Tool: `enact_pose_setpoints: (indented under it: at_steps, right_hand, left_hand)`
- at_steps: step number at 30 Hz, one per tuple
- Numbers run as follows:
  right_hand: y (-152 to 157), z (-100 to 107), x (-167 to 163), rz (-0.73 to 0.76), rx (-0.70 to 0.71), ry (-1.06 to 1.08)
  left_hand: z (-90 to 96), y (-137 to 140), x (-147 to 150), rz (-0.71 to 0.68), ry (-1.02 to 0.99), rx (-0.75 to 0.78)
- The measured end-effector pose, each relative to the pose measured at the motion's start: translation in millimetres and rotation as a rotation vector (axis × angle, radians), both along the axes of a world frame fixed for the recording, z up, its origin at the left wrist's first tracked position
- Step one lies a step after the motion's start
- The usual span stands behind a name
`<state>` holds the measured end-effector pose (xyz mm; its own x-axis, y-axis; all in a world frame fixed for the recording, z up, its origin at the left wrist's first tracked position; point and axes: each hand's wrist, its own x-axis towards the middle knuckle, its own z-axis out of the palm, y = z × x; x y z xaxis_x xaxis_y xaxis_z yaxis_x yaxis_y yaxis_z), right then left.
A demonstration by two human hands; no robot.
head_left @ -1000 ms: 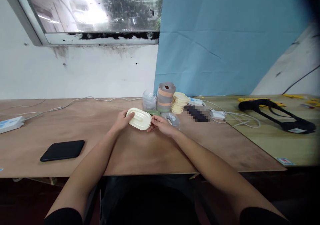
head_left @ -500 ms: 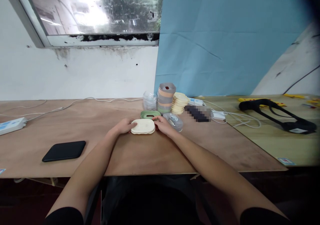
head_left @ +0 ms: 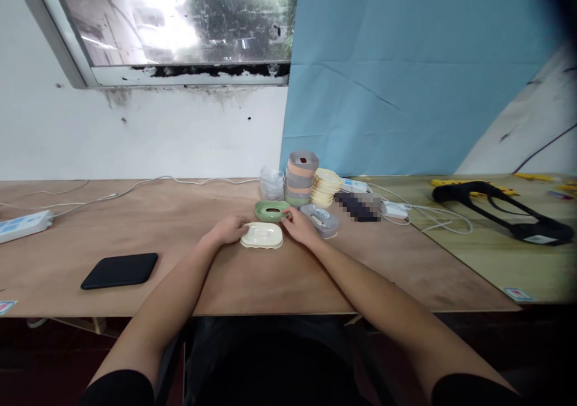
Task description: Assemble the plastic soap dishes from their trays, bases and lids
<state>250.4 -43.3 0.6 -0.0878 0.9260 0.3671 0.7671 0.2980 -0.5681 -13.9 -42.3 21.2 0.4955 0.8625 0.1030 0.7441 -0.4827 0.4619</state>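
A shallow cream-coloured oval lid [head_left: 261, 236] lies low over the table in front of me. My left hand [head_left: 232, 230] has its fingers curled at the lid's left edge, with the thumb against it. Just behind the lid is a green oval dish [head_left: 265, 211] with a slot in its middle. My right hand [head_left: 298, 224] pinches the right end of this green dish; part of its grip is hidden. Close by on the right lies a clear grey oval piece [head_left: 323, 220] with a white label.
Behind stand a stack of grey, orange and green containers [head_left: 301, 178], clear cups [head_left: 271, 184] and a stack of cream lids [head_left: 325, 187]. A black phone-like slab [head_left: 119, 271] lies left. Cables, white power strips [head_left: 24, 226] and a black strap-like frame [head_left: 505, 211] are farther out.
My right hand has left the cream lid and moved to the green dish's right end. The lid sits slightly nearer me, apart from the dish, which shows more fully.
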Motion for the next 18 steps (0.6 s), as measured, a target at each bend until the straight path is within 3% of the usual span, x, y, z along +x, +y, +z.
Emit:
enact_pose_setpoints:
  at_steps: [8, 14, 18]
  right_hand:
    - [-7.6, 6.9, -3.7, 0.118, 0.059, 0.004]
    - [-12.4, 11.5, -7.3, 0.121, 0.206, -0.05]
    - [-6.6, 4.8, -6.0, 0.124, 0.148, -0.105]
  left_hand:
    - [1.3, -2.1, 2.2, -0.009, -0.022, 0.003]
    - [4.3, -5.3, 4.2, -0.013, -0.057, -0.021]
    - [4.6, -5.5, 4.5, -0.01, -0.072, -0.029]
